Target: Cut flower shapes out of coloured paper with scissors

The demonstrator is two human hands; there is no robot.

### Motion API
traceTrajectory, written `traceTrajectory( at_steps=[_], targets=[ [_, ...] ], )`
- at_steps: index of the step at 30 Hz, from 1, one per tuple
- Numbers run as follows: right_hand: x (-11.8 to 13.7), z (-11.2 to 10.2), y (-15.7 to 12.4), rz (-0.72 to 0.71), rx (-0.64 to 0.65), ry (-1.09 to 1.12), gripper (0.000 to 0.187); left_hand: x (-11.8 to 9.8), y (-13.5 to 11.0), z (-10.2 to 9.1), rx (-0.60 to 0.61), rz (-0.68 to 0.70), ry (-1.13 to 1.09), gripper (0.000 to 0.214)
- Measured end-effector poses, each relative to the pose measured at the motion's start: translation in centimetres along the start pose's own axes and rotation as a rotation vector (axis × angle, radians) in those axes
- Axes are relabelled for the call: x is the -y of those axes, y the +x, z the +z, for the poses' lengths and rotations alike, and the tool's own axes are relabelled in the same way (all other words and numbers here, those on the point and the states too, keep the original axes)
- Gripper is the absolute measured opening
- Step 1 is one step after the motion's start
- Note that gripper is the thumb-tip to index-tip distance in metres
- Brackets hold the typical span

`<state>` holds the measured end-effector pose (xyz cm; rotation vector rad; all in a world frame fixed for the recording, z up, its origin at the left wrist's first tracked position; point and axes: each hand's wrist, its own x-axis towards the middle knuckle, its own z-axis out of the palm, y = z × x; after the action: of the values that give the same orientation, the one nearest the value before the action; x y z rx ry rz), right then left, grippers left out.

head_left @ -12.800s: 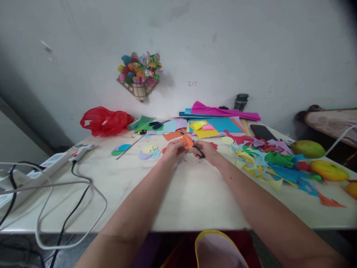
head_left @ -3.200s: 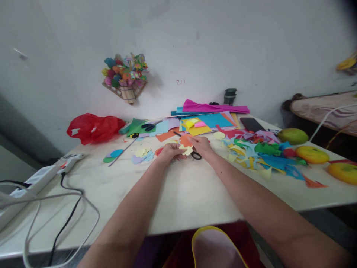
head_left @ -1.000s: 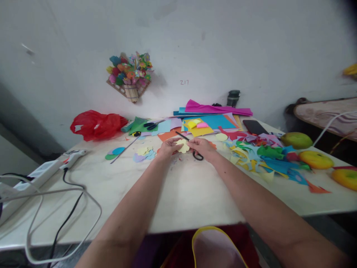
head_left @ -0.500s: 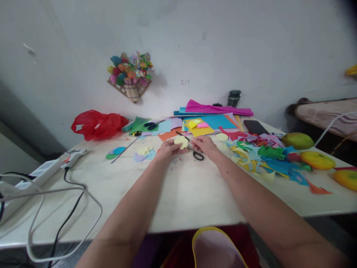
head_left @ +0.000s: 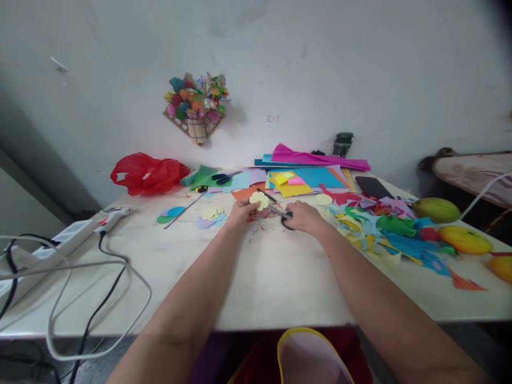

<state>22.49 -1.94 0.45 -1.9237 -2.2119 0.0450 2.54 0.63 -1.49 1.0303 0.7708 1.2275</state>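
Between the fingers of my left hand (head_left: pixel 241 211) is a pale yellow paper flower (head_left: pixel 259 200) with scalloped edges. My right hand (head_left: pixel 302 216) has its fingers closed at the black handles of a pair of scissors (head_left: pixel 276 210), whose blades point left toward the flower. Tiny paper scraps (head_left: pixel 260 226) lie on the table below. Left of my left hand sits a small group of cut paper flowers (head_left: pixel 212 217) in yellow, lilac and blue. A dark pencil-like stick (head_left: pixel 267 195) lies just behind the flower.
Coloured paper offcuts (head_left: pixel 400 229) and mangoes (head_left: pixel 464 240) cover the right side. Paper sheets (head_left: pixel 316 178), a phone (head_left: pixel 374 188), second scissors (head_left: pixel 224 177) and a red plastic bag (head_left: pixel 150 173) are at the back. A power strip (head_left: pixel 68 245) with cables lies left.
My right hand has moved from beside the flower down to the scissors' handles and taken hold of them. My left hand still holds the flower. The view has shifted slightly.
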Motion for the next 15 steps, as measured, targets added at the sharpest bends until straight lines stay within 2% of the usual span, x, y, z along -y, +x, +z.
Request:
traceTrajectory(
  at_steps=[8, 15],
  targets=[
    [0.6, -1.0, -0.2, 0.003, 0.097, -0.089, 0.035, 0.1, 0.1, -0.2, 0.045, 0.009, -0.027, 0.031],
    [0.8, -1.6, -0.1, 0.049, 0.080, -0.019, 0.037, 0.4, 0.3, -0.2, 0.014, 0.024, -0.025, 0.033]
  ],
)
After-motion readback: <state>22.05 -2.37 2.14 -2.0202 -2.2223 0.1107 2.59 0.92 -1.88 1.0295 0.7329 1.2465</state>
